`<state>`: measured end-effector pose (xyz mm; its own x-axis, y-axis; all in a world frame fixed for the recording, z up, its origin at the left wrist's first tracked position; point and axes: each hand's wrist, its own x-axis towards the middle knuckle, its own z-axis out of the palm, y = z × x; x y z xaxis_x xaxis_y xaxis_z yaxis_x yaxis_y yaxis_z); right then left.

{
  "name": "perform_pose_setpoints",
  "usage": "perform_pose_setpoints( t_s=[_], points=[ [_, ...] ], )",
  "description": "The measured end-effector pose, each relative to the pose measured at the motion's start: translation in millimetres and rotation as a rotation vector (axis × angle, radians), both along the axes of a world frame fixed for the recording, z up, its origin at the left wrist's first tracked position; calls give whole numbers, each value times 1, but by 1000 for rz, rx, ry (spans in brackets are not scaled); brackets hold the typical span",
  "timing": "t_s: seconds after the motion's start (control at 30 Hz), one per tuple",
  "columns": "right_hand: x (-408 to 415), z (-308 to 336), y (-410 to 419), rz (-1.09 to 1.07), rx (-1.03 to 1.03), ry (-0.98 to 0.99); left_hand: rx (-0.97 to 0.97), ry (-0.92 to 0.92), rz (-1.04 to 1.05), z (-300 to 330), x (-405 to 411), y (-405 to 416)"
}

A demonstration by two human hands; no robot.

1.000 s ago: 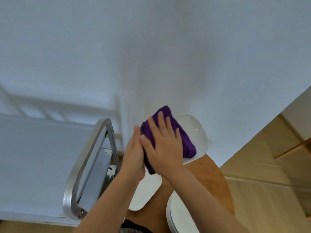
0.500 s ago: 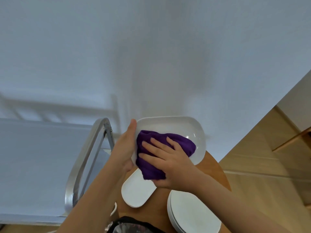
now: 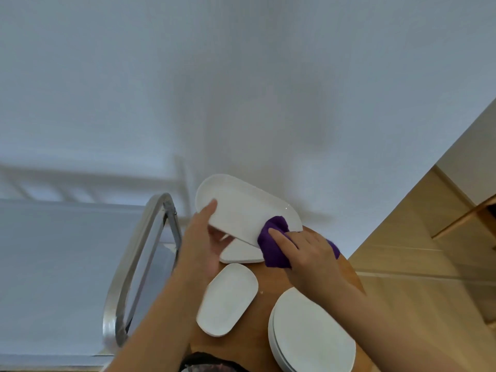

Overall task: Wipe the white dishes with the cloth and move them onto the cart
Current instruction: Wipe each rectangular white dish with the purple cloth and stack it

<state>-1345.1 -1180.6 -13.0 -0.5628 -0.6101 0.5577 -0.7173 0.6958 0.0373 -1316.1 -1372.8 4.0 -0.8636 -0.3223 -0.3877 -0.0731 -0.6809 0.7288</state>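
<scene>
Cart [image 3: 139,253] sits just left of the left hand, its metal handle loop close to the wrist and the flat top further left; judged, that loop is what the dish has to pass over or around on the way across. Left hand [image 3: 204,242] grips the near-left end of the dish [image 3: 241,208], thumb on the upper face, fingers curled under the rim. Dish is a long white oval, lifted off the tabletop [image 3: 271,277] and tilted, far end up toward the wall. Likely glazed ceramic: stiff, smooth, slippery, moderately heavy for one hand, would chip or break if dropped. Best hold looks like the rim at one short end, thumb above and fingers below, as now; two hands safer for the carry. Right hand [image 3: 308,251] clamps a bunched purple cloth [image 3: 273,245] against the dish's near-right edge, fingers pressed over the fabric. Cloth is soft, bunches easily, gives some grip on the glaze. Under the raised dish, between the hands, lies another white dish [image 3: 241,255], partly hidden. Below the left hand lies a small oval dish [image 3: 228,299]. Below the right forearm sits a stack of plates [image 3: 311,336]. These crowd the tabletop, so setting the held dish back down has little room; a low swing could knock them.
</scene>
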Motion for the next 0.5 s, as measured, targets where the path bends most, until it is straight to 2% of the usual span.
perform_pose_setpoints(
  t_s=[0.13,0.2,0.33,0.5],
  points=[
    [22,-8,-35,-44,-145,-119,-85,-59,142,-5,0,46],
    [27,-14,-37,49,-162,-141,-125,-83,155,-2,-5,37],
    [12,-22,-6,246,58,-59,-353,-93,63,0,-10,6],
    [-23,-11,26,412,392,-16,-497,-63,-303,-3,-3,-10]
  ],
)
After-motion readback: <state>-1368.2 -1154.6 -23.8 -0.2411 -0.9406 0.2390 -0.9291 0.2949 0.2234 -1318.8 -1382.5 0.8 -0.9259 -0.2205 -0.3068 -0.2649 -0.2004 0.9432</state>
